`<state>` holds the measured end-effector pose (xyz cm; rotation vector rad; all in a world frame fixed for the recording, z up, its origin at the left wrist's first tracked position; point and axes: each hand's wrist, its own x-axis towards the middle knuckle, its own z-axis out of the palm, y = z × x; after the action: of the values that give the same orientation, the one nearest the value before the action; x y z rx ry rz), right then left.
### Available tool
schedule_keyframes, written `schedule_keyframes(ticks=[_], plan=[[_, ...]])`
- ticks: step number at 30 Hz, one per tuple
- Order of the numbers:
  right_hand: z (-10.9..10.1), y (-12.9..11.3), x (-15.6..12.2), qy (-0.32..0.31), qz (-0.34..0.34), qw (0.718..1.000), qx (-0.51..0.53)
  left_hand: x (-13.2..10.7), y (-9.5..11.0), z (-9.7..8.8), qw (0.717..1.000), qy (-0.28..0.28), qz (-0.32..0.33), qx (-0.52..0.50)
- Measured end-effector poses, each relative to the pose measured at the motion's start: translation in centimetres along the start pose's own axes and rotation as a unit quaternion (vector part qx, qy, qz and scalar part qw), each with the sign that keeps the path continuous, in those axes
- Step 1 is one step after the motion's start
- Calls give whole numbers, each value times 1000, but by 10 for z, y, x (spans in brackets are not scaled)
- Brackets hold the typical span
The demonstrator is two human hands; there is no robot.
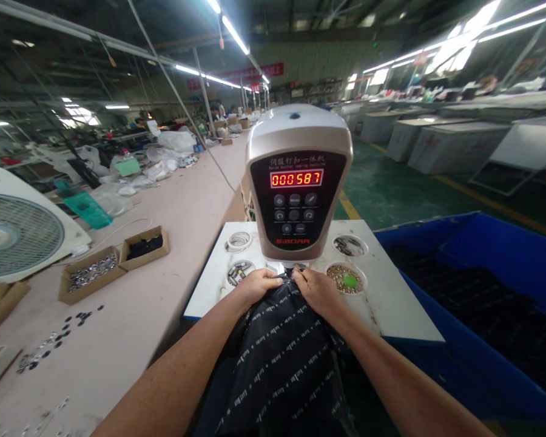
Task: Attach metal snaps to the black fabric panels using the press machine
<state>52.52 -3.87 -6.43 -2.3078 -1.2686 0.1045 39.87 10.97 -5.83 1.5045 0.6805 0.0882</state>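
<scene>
A black garment [279,358] with rows of small white lettering lies between my forearms and runs up under the head of a button-attaching machine [299,176]. My left hand [257,285] is closed on the garment's top edge at the left. My right hand [317,290] is closed on the same edge at the right. Both hands sit right below the machine head, on its white table [391,297]. The red display [296,178] reads 000587.
Round wells in the white table hold metal parts [239,272] and brass snaps [346,280]. A blue bin [491,273] with dark fabric stands at the right. Cardboard boxes of fasteners [91,273] and a fan [13,233] rest on the long bench at the left.
</scene>
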Motion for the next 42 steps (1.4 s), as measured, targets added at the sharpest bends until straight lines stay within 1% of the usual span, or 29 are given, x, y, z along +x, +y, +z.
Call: schedule_keyframes(ticks=[6, 15, 22, 28, 32, 34, 37, 39, 40, 41, 42], plan=[[1, 1, 0, -5, -1, 1000, -8, 1, -3, -1, 1000, 5, -3, 1], [-2, -3, -1, -1, 0, 1000, -17, -7, 8, 4, 1000, 6, 0, 11], [-1, -2, -1, 2, 0, 1000, -11, -6, 4, 4, 1000, 18, 8, 16], [1, 0, -1, 2, 4, 1000, 16, -6, 2, 4, 999, 20, 10, 32], [2, 0, 0, 2, 9, 999, 53, -8, 4, 6, 997, 36, 17, 65], [1, 0, 0, 3, 12, 997, 78, -11, 7, 8, 993, 54, 28, 96], [-5, 0, 0, 8, 16, 992, 124, -23, 13, 7, 980, 106, 64, 156], [-13, 3, -2, 16, 23, 987, 156, -39, 13, 1, 960, 156, 112, 202], [-18, 5, -5, 23, 30, 984, 172, -50, 11, -5, 945, 187, 147, 226], [-25, 9, -8, 34, 41, 981, 187, -64, 7, -12, 902, 226, 220, 293], [-33, 14, -13, 48, 58, 976, 202, -79, 0, -22, 862, 259, 279, 336]])
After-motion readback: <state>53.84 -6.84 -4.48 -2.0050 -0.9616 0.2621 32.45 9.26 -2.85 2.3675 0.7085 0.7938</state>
